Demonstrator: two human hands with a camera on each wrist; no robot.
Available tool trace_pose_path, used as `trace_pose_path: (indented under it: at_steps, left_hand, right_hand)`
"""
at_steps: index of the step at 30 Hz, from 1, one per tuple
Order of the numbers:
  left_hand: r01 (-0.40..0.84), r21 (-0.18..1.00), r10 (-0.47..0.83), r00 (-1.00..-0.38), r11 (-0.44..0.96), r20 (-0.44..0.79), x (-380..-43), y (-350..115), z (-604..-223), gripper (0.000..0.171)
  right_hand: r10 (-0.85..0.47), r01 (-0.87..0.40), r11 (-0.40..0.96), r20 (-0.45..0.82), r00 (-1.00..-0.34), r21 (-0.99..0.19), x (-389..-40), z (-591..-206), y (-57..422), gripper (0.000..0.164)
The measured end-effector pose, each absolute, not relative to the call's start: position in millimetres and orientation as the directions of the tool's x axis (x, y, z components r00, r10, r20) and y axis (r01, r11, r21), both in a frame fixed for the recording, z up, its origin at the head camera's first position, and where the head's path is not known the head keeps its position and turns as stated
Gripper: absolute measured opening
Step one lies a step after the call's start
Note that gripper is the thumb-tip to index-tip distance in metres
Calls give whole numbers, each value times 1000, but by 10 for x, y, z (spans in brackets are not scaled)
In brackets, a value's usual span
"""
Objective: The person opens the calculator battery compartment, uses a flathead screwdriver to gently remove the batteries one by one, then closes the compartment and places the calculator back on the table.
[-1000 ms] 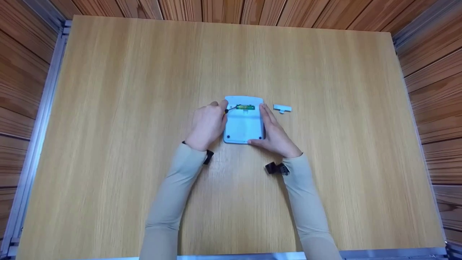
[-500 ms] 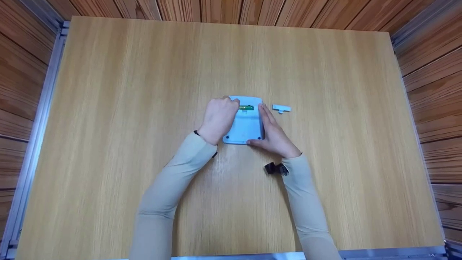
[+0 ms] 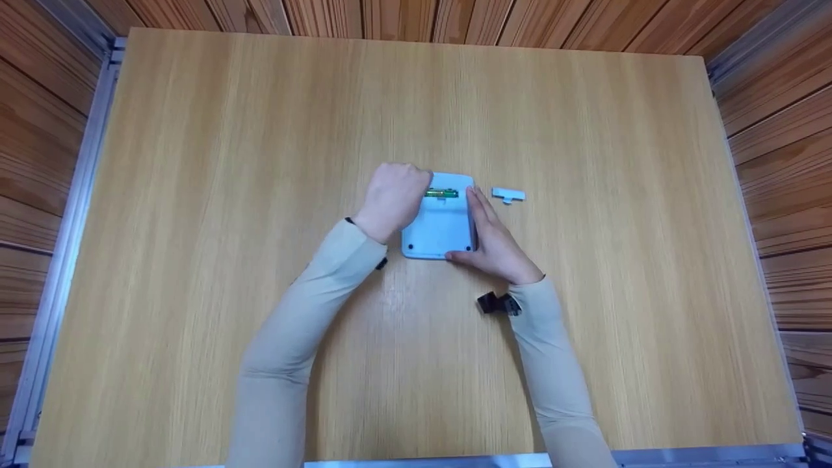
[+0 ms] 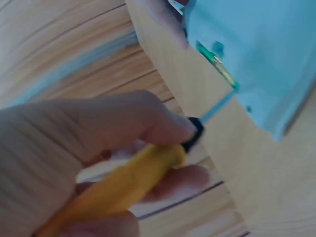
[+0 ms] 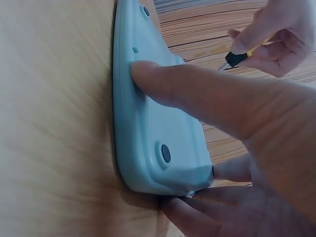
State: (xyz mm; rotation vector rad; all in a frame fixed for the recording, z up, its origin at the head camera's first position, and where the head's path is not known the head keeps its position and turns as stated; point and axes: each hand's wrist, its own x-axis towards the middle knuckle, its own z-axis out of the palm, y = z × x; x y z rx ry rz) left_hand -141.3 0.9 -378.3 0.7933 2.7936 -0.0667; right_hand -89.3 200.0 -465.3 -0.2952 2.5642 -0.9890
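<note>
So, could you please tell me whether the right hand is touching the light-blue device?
Touching. The right wrist view shows the right hand resting its thumb on the light-blue device, with no gap between them.

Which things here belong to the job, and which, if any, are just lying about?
Job: yellow-handled screwdriver in left hand; blue plastic device; green cylindrical battery; small blue tabbed piece, probably the cover.

Background, nothing loose: pale wooden table; brown plank walls; grey metal rail.
</note>
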Motion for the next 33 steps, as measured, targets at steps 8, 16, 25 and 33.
trace_pose_path:
  at_steps: [8, 16, 25, 33]
  left_hand:
    - [437, 353, 503, -856, 827, -119, -1459, -318, -4004, 26]
    - [323, 575, 430, -901, 752, -56, -1438, -505, -4248, 20]
    - [229, 679, 338, -941, 698, -31, -1361, -599, -4476, 19]
    - [130, 764, 252, -967, 631, -44, -1292, -606, -4582, 16]
  right_hand:
    - [-319, -51, 735, -278, -906, -676, -886, -4664, 2016, 109]
    - [-323, -61, 736, -270, -907, -674, -885, -4661, 2021, 110]
    - [-333, -87, 740, -251, -909, -667, -879, -4668, 2025, 110]
    - [-326, -79, 740, -254, -911, -668, -880, -4680, 2001, 110]
